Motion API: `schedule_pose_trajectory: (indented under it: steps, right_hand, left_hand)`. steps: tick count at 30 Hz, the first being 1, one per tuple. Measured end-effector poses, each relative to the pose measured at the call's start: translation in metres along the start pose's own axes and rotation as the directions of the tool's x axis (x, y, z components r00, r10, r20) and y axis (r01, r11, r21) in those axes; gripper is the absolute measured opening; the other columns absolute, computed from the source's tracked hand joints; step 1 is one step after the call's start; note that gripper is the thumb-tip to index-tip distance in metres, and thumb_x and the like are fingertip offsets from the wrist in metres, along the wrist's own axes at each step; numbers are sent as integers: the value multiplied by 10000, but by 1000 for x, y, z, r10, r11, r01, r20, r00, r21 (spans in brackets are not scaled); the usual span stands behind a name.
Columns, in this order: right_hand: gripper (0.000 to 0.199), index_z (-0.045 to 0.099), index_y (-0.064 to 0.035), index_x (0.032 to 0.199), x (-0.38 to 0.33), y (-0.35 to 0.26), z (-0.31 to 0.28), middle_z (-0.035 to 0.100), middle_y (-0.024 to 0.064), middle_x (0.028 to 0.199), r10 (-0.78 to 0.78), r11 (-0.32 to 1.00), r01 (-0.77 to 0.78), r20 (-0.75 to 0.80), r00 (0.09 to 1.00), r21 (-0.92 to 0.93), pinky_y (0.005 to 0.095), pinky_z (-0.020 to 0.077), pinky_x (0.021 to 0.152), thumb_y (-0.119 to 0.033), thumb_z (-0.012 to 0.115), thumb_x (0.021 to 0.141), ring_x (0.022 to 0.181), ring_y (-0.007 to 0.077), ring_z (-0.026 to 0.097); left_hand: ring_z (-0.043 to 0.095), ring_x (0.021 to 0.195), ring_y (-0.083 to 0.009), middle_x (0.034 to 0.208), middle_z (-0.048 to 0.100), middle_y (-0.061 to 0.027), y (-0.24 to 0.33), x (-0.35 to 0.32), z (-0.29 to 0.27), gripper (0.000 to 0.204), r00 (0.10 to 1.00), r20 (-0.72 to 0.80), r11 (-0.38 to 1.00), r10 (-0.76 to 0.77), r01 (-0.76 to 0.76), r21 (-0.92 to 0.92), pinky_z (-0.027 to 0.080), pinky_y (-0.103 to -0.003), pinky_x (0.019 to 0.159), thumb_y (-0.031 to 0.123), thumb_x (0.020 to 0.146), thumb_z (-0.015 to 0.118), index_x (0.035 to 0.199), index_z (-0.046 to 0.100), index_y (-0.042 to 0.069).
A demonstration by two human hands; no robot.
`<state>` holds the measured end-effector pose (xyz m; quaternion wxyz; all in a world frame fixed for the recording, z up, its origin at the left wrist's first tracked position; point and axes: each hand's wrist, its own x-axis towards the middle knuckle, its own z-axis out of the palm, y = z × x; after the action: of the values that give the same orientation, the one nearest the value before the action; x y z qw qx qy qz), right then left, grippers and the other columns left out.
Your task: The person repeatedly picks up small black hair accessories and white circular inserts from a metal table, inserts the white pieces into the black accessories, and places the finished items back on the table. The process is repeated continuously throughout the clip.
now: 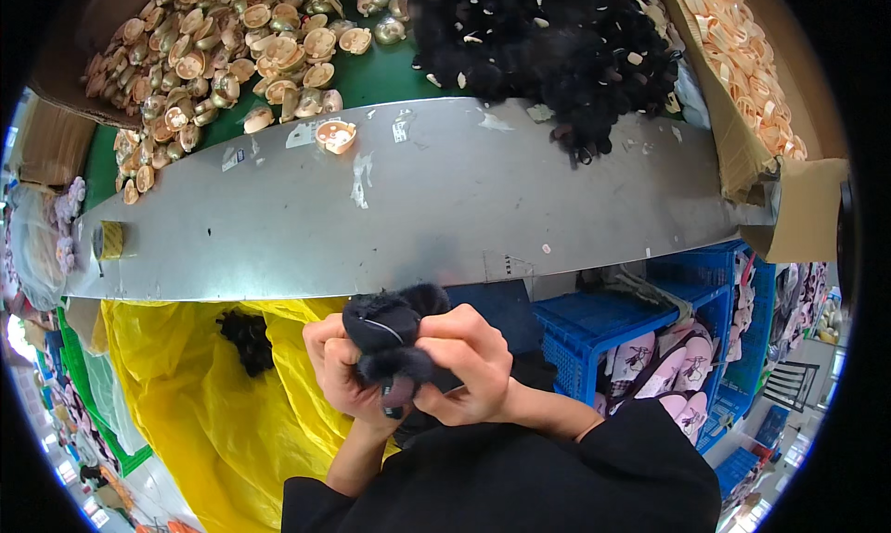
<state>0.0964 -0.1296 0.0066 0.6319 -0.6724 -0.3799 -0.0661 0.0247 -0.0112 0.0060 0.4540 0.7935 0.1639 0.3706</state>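
Observation:
Close to my body, just off the near edge of the metal tabletop, both hands grip one small black furry piece (390,333). It has plush bulges, a smooth black band with a thin pale line, and a dull pinkish patch low down. My left hand (343,371) is closed round its left side. From the right, my right hand (464,361) pinches it with bent fingers and thumb. What kind of article it is, I cannot tell. Part of it is hidden by my fingers.
Beyond the grey metal tabletop (445,208) lie heaped beige-and-gold shell-like parts (278,51) and black furry pieces (548,41). One beige part (336,136) sits apart. A carton (733,162) holds peach strips. A yellow bag (186,412) hangs left; blue crates (594,333) stand right.

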Motion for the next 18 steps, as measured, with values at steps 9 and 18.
schedule_pose_trajectory:
  steps: [9,18]
  right_hand:
    - [302,646,-26,943,12,2,2,620,134,987,-25,998,28,41,999,-62,459,510,852,-172,770,710,962,330,593]
    - [346,567,-15,904,9,23,-1,557,133,876,-143,976,116,143,979,184,438,518,814,47,732,606,816,348,570]
  left_hand:
    - [549,887,-208,983,554,-91,-1,7,12,342,973,-28,959,-230,222,-173,437,-323,803,286,774,771,826,529,50]
    - [655,956,-300,1126,669,-188,-12,27,-17,496,916,398,929,47,106,-355,528,-401,867,250,678,854,1034,615,2]
